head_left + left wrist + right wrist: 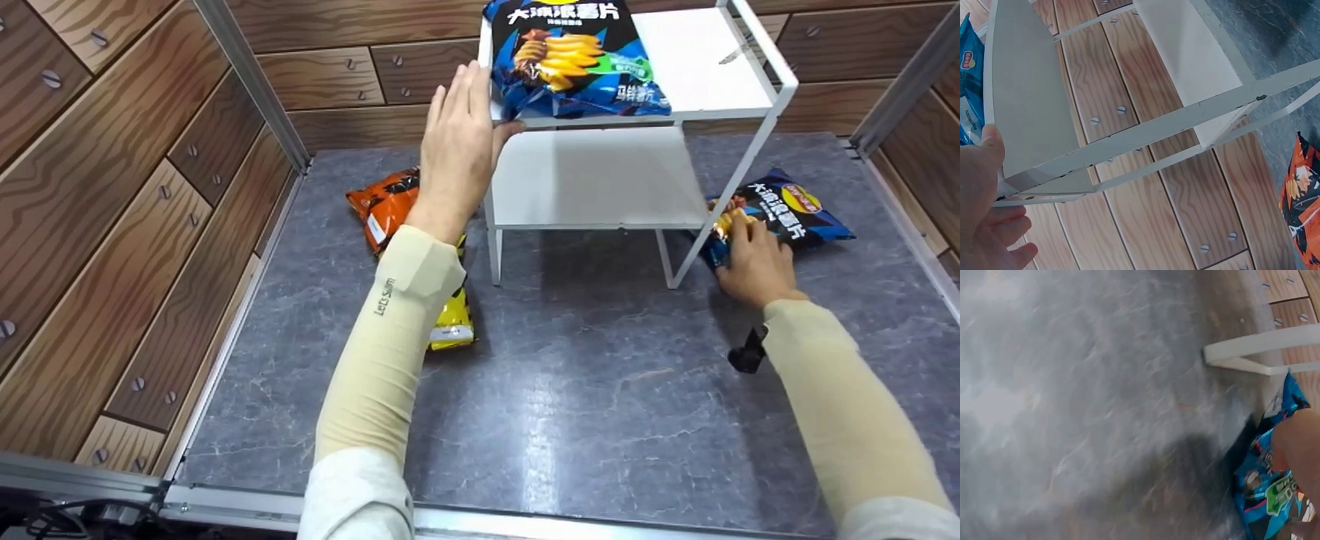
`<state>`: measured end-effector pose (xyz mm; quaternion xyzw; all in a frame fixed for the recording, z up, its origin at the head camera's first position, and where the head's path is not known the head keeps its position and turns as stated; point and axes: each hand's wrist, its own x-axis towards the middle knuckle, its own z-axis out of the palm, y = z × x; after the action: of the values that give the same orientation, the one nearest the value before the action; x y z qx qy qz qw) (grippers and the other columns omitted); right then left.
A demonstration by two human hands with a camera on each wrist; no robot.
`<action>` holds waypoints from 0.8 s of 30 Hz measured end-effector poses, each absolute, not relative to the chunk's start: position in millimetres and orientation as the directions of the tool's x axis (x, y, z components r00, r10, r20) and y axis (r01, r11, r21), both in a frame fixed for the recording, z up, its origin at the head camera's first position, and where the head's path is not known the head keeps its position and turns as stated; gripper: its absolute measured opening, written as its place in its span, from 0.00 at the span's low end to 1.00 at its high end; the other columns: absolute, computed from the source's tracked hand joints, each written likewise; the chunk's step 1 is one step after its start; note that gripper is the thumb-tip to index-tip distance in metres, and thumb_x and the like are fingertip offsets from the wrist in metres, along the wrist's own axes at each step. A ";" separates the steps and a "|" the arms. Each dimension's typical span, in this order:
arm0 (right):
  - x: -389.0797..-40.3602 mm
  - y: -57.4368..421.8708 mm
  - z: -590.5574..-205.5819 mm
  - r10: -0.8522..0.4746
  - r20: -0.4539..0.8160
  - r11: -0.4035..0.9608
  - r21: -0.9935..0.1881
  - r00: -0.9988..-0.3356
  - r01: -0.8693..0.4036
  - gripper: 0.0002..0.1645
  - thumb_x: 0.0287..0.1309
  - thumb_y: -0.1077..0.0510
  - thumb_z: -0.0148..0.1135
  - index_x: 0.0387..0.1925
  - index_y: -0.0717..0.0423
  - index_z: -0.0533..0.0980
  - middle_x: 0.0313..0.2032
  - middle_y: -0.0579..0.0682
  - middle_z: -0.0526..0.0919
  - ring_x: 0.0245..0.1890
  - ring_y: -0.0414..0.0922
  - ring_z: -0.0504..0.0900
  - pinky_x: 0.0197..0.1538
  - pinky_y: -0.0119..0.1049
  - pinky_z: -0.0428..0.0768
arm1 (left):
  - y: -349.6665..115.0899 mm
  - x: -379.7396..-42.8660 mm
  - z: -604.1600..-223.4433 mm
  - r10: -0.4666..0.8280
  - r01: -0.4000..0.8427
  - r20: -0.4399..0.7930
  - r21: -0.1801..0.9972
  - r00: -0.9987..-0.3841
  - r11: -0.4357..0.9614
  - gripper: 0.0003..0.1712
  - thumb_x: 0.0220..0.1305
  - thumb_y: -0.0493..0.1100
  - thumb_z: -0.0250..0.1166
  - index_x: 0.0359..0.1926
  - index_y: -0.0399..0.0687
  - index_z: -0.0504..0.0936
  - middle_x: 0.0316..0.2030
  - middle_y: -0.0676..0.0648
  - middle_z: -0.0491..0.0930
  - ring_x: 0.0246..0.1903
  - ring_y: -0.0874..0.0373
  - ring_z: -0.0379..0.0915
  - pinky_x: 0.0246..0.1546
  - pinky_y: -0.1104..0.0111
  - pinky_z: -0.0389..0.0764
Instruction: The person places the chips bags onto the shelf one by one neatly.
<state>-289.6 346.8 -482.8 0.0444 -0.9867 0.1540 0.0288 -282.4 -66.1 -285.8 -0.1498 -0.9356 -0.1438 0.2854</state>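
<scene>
My left hand (459, 142) is at the near left corner of a white two-tier shelf rack (720, 52). In the left wrist view its thumb (992, 143) lies against the frame, with the fingers on the frame's outer side. Beside this hand, a large black-and-blue chip bag (566, 56) lies on the rack's upper tier, its front edge reaching past the rim. My right hand (757, 266) grips the left end of another black-and-blue chip bag (806, 210) on the floor by the rack's right legs. In the right wrist view the fingers curl over that bag (1264, 478).
An orange chip bag (382, 206) lies on the grey floor left of the rack. Nearer, a yellow bag (454, 322) shows partly behind my left forearm. The rack's lower tier (592, 180) is bare white. Wood-patterned walls (150, 187) and metal rails enclose the floor.
</scene>
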 end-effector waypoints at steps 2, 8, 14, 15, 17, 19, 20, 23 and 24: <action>-287.9 347.0 -485.0 -0.084 0.063 0.961 -0.260 -0.994 -0.098 0.48 0.57 0.58 0.62 0.71 0.70 0.50 0.58 0.79 0.59 0.56 0.76 0.62 0.55 0.73 0.60 | -67.0 -282.5 -285.3 0.193 0.355 0.577 0.182 -0.794 0.917 0.41 0.70 0.62 0.51 0.73 0.40 0.58 0.74 0.42 0.60 0.76 0.52 0.51 0.79 0.62 0.46; -284.6 345.9 -492.6 -0.092 0.188 0.978 -0.167 -0.978 -0.124 0.31 0.57 0.59 0.63 0.54 0.76 0.64 0.49 0.75 0.64 0.49 0.74 0.67 0.45 0.69 0.67 | -67.0 -282.5 -285.0 0.191 0.347 0.567 0.182 -0.802 0.920 0.42 0.70 0.63 0.50 0.74 0.40 0.58 0.74 0.41 0.60 0.76 0.52 0.51 0.79 0.61 0.47; -282.6 343.4 -497.2 -0.046 0.187 0.989 -0.129 -0.981 -0.071 0.41 0.48 0.69 0.58 0.63 0.80 0.55 0.52 0.80 0.62 0.50 0.77 0.64 0.45 0.70 0.66 | -66.9 -281.4 -284.5 0.192 0.348 0.564 0.182 -0.803 0.920 0.43 0.70 0.63 0.50 0.74 0.40 0.58 0.74 0.41 0.60 0.76 0.52 0.51 0.79 0.62 0.46; -281.9 344.0 -496.8 -0.040 0.165 0.992 -0.115 -0.985 -0.059 0.44 0.48 0.69 0.58 0.66 0.79 0.52 0.52 0.81 0.61 0.51 0.77 0.63 0.46 0.71 0.66 | -67.2 -281.2 -284.5 0.191 0.348 0.568 0.182 -0.801 0.920 0.42 0.70 0.63 0.51 0.74 0.40 0.58 0.74 0.41 0.60 0.76 0.52 0.51 0.79 0.62 0.46; -280.6 347.0 -495.9 -0.035 0.122 0.995 -0.089 -0.992 -0.046 0.48 0.50 0.68 0.59 0.70 0.77 0.49 0.54 0.83 0.59 0.51 0.78 0.62 0.48 0.72 0.65 | -67.8 -281.0 -284.3 0.187 0.346 0.571 0.182 -0.799 0.920 0.42 0.70 0.63 0.51 0.74 0.40 0.58 0.74 0.42 0.60 0.76 0.52 0.51 0.79 0.62 0.46; -278.2 351.0 -494.6 -0.038 0.091 0.996 -0.079 -0.995 -0.046 0.48 0.50 0.68 0.59 0.70 0.75 0.49 0.55 0.84 0.58 0.51 0.79 0.62 0.48 0.73 0.65 | -68.0 -281.1 -284.2 0.187 0.345 0.572 0.182 -0.799 0.921 0.42 0.70 0.62 0.51 0.74 0.40 0.58 0.74 0.42 0.60 0.76 0.52 0.51 0.79 0.62 0.46; -276.5 353.7 -494.1 -0.041 0.080 0.996 -0.078 -0.996 -0.047 0.48 0.50 0.68 0.60 0.70 0.73 0.50 0.55 0.84 0.57 0.50 0.79 0.62 0.48 0.73 0.65 | -67.9 -281.1 -284.2 0.187 0.345 0.570 0.182 -0.800 0.921 0.42 0.71 0.63 0.51 0.74 0.40 0.58 0.75 0.42 0.60 0.76 0.52 0.51 0.79 0.62 0.46; -270.0 362.5 -494.4 -0.045 0.075 0.995 -0.088 -0.996 -0.052 0.45 0.48 0.67 0.62 0.67 0.70 0.54 0.55 0.84 0.57 0.50 0.78 0.61 0.46 0.72 0.65 | -66.6 -281.7 -284.5 0.193 0.348 0.559 0.185 -0.807 0.919 0.42 0.71 0.63 0.50 0.74 0.40 0.57 0.75 0.42 0.59 0.77 0.52 0.50 0.79 0.62 0.46; -267.7 365.1 -494.8 -0.048 0.086 0.994 -0.093 -0.995 -0.056 0.43 0.47 0.67 0.62 0.65 0.71 0.56 0.55 0.83 0.57 0.51 0.78 0.60 0.46 0.72 0.65 | -65.9 -281.9 -284.4 0.196 0.350 0.554 0.186 -0.809 0.918 0.42 0.71 0.63 0.50 0.74 0.40 0.57 0.75 0.42 0.59 0.77 0.52 0.50 0.79 0.61 0.46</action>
<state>-267.7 365.1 -494.8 0.0262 -0.9976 0.0478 0.0420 -281.9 -65.9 -284.4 -0.1449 -0.9405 -0.1410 0.2729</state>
